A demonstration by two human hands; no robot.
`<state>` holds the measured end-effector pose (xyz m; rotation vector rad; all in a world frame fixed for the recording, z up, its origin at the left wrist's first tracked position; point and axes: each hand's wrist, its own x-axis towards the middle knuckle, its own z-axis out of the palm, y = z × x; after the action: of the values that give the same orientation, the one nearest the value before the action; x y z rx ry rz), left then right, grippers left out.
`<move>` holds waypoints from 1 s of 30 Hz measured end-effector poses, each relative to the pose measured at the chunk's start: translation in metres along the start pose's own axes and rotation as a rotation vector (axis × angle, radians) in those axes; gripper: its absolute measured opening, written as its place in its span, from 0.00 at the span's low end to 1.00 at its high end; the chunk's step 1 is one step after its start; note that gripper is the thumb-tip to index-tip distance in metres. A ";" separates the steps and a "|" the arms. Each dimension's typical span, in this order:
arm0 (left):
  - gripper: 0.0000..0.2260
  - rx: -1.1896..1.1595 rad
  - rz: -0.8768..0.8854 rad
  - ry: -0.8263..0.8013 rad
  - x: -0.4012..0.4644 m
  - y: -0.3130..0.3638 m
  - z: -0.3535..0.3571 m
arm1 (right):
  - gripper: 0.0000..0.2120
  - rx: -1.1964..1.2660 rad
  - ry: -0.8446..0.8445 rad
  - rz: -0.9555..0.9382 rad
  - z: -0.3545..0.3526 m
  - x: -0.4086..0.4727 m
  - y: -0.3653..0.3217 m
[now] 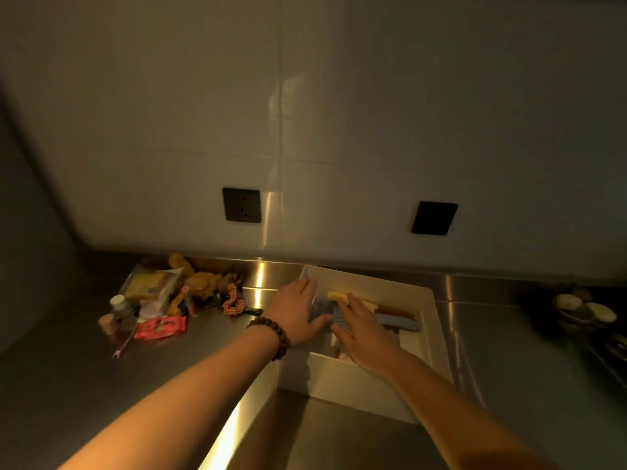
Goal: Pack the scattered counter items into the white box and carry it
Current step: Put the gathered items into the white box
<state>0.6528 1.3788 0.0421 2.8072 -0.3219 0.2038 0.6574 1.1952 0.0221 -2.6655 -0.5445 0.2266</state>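
The white box (431,320) stands open on the steel counter (61,361), right of centre. My left hand (297,312), with a bead bracelet on the wrist, rests on the box's left wall, thumb inside. My right hand (361,329) lies flat inside the box, pressing on a grey-blue cloth (325,308). A yellow item (337,296) and a long brown stick (397,310) lie deeper in the box. A pile of scattered items sits to the left: a red packet (161,327), a red-white rope toy (234,300), a clear bag (152,287) and a small bottle (119,307).
A tan plush toy (200,283) lies at the back of the pile, and a pink fork-like tool (122,347) lies in front of it. A bowl with round items (583,312) sits far right. Two dark wall sockets (241,205) are above the counter.
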 end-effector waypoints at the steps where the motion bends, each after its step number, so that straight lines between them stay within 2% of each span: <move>1: 0.37 0.010 -0.033 0.042 -0.010 -0.006 -0.005 | 0.30 0.041 0.004 -0.023 0.002 0.000 -0.011; 3: 0.36 0.038 -0.106 0.088 -0.031 -0.019 -0.014 | 0.29 0.103 0.002 -0.079 0.007 0.002 -0.032; 7: 0.33 0.059 -0.236 0.107 -0.077 -0.052 -0.028 | 0.30 0.065 0.009 -0.200 0.021 0.009 -0.072; 10: 0.34 0.095 -0.329 0.091 -0.109 -0.080 -0.035 | 0.29 0.060 -0.047 -0.247 0.035 0.014 -0.106; 14: 0.34 0.098 -0.448 0.086 -0.148 -0.122 -0.039 | 0.26 -0.110 -0.033 -0.311 0.056 0.021 -0.143; 17: 0.34 0.073 -0.516 0.091 -0.171 -0.154 -0.039 | 0.25 -0.117 -0.021 -0.341 0.072 0.028 -0.167; 20: 0.32 0.049 -0.557 0.089 -0.185 -0.188 -0.040 | 0.26 -0.067 -0.079 -0.330 0.091 0.041 -0.195; 25: 0.29 -0.006 -0.616 0.203 -0.199 -0.255 -0.046 | 0.28 0.058 -0.124 -0.253 0.126 0.073 -0.242; 28: 0.33 -0.120 -0.655 0.248 -0.198 -0.295 -0.049 | 0.30 0.188 -0.078 -0.197 0.146 0.100 -0.268; 30: 0.38 -0.225 -0.660 0.263 -0.190 -0.316 -0.049 | 0.31 0.308 0.011 -0.132 0.155 0.117 -0.280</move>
<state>0.5410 1.7246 -0.0351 2.4621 0.5960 0.3472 0.6326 1.5340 -0.0087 -2.3224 -0.6249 0.2365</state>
